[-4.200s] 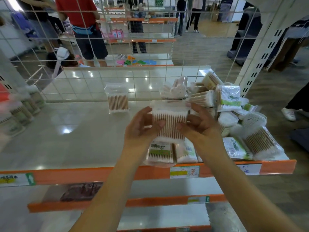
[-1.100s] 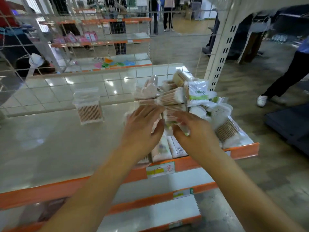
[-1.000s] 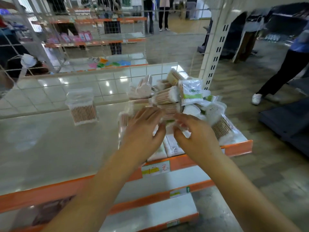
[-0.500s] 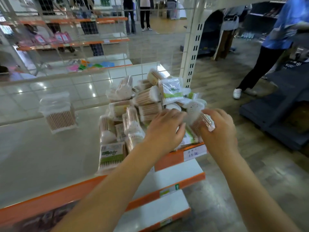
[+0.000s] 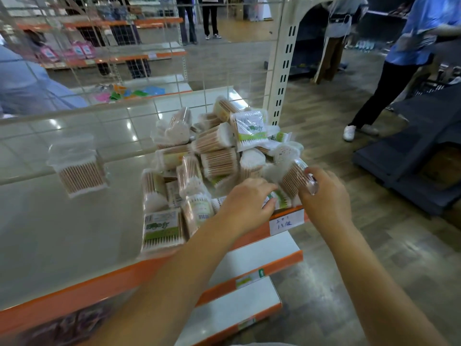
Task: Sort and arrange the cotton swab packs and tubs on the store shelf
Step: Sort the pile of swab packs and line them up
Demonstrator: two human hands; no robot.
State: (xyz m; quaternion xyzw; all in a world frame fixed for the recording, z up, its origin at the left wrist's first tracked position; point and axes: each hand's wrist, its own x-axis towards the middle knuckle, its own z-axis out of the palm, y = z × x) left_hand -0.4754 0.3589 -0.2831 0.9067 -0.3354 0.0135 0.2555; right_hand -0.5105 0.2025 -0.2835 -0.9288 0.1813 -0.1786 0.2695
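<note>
Plastic is crinkling all over the pile (image 5: pixel 212 156) of swab packs and tubs, which is sitting at the right end of the shelf (image 5: pixel 74 233). The right hand (image 5: pixel 324 196) is gripping a round tub (image 5: pixel 295 177) at the pile's right edge. The left hand (image 5: pixel 247 206) is curling its fingers over a flat pack (image 5: pixel 277 197) just beside it. One tub (image 5: pixel 79 168) is standing alone, well apart on the left.

To do this well, I think the right hand should be lifting the tub straight up and slowly, with the left hand pressing the packs down so none are sliding off the orange edge.

Fast moving is blurring the tub. The left hand's fingertips are hiding behind the pack. Packs low in the pile are hiding under others.
</note>
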